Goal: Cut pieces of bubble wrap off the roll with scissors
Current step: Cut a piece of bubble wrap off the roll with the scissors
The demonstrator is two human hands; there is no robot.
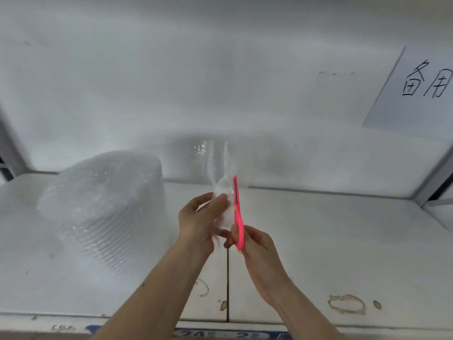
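Bubble wrap sheet [221, 204] is pinched by left hand [196, 224]; pink scissors [238, 217] gripped by right hand [257, 251]; sheet should be kept taut, cut straight.

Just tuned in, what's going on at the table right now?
A person is cutting bubble wrap. The left hand pinches a strip of bubble wrap held up in the air, while the right hand grips pink scissors with blades pointing up alongside it. The bubble wrap roll stands on the white table to the left.
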